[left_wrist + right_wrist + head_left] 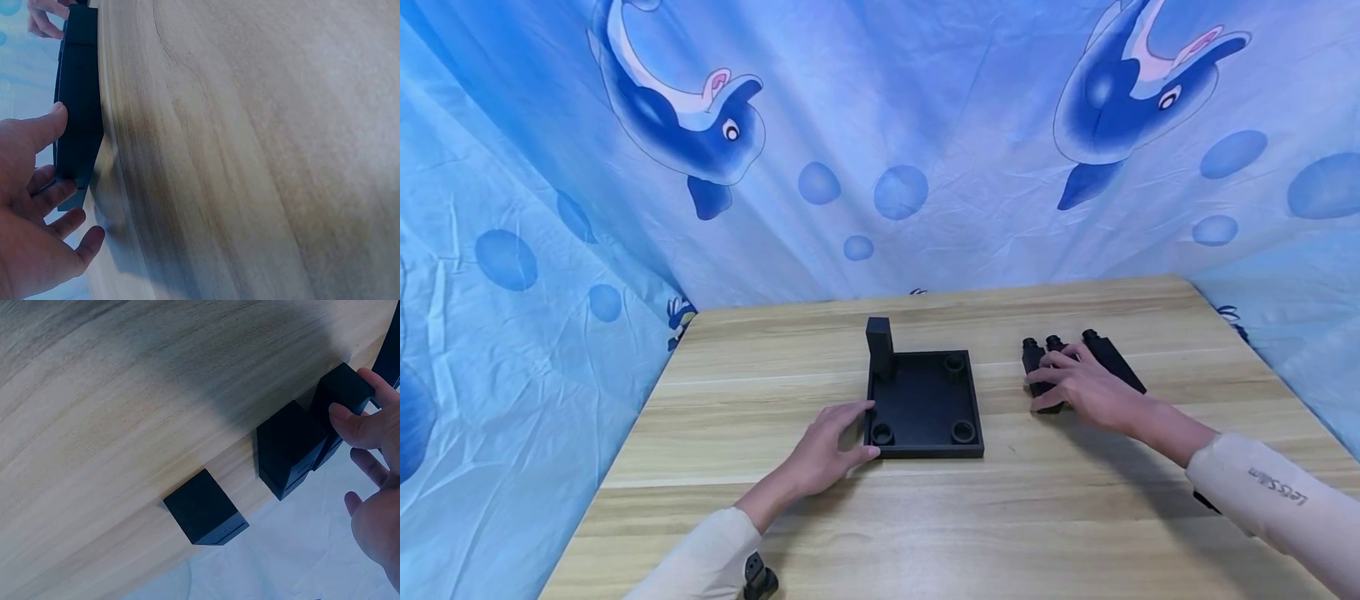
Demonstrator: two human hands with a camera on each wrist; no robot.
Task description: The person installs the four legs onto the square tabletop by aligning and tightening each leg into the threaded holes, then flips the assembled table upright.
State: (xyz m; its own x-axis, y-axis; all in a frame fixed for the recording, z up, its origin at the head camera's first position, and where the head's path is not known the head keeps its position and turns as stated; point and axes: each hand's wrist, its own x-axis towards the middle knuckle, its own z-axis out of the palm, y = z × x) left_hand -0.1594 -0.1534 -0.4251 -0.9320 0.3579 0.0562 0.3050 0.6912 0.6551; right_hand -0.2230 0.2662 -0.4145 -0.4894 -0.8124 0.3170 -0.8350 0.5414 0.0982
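Note:
A small square black tabletop (917, 400) lies underside up, with a raised rim and round corner sockets. One square black leg (879, 346) stands at its back left corner. My left hand (823, 450) is at the front left corner, thumb on the front edge and forefinger against the left side, other fingers loose. To the right, three loose black legs with threaded ends lie side by side. My right hand (1086, 387) pinches the leftmost leg (344, 390) between thumb and forefinger. The middle leg (290, 444) lies partly beneath that hand in the head view; the rightmost leg (1112, 362) lies apart.
The wooden table (925, 525) bears all of these things. Behind it and at both sides hangs a blue curtain (985, 250) printed with dolphins and bubbles. A strip of tabletop separates the black piece from the loose legs.

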